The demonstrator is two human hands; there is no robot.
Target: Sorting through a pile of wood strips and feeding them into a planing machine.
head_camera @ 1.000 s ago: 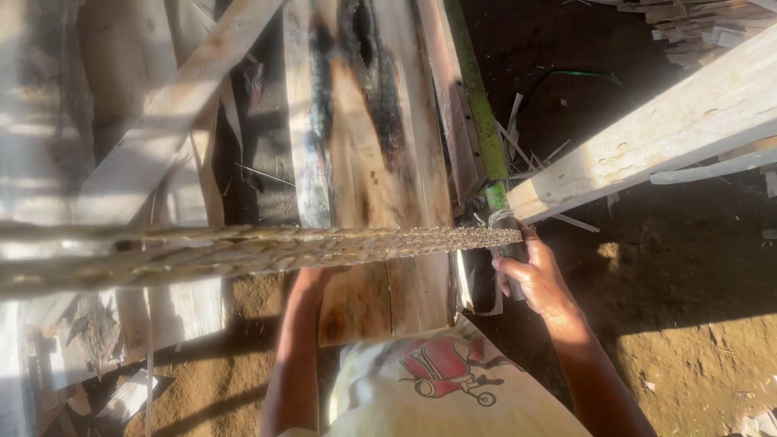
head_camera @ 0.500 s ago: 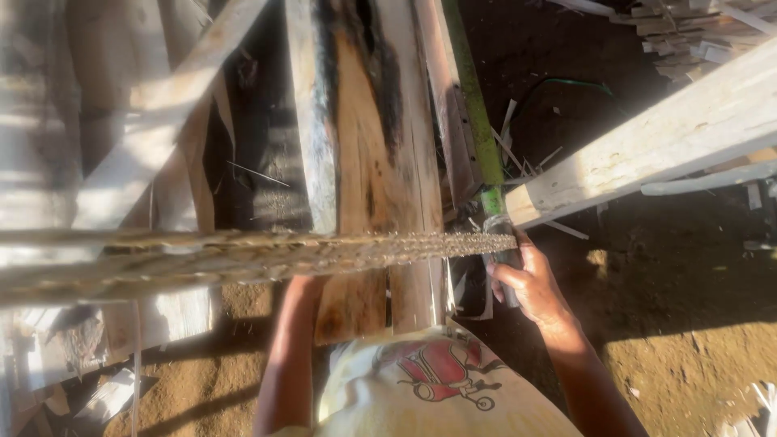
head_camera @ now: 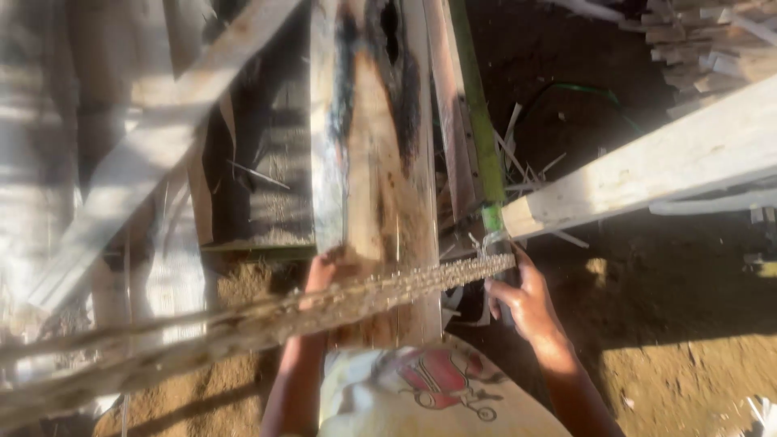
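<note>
Fingers (head_camera: pixel 506 295) of the right hand (head_camera: pixel 526 303) curl loosely near the far end of a rough, crusted strip (head_camera: pixel 324 303), which runs across the view from the lower left to just below the end of a pale beam (head_camera: pixel 647 174). Whether those fingers actually pinch the strip's tip or some small thing behind it cannot be told; the spot is in shadow and the strip covers part of it. The left hand (head_camera: pixel 324 271) rests at the near end of a long upright plank (head_camera: pixel 376 178), its fingers hidden behind the strip, so their grip cannot be made out either.

That plank is pale with a dark, scorched-looking streak down its middle, and it stretches away from the person out of the top of the view. Its near end sits just above a light shirt with a red printed figure (head_camera: pixel 441 380), cut off by the bottom edge. Just right of the plank lies a narrower board, then a green pole (head_camera: pixel 477 129) whose lower tip meets the beam's end. Thin splinters (head_camera: pixel 526 166) lie scattered there on dark ground. A stack of cut sticks (head_camera: pixel 712 40) sits in the top right corner, partly cropped. On the left, blurred pale boards (head_camera: pixel 154 154) cross in glare, hard to separate. Sandy soil (head_camera: pixel 672 372) lies below, half in sunlight.
</note>
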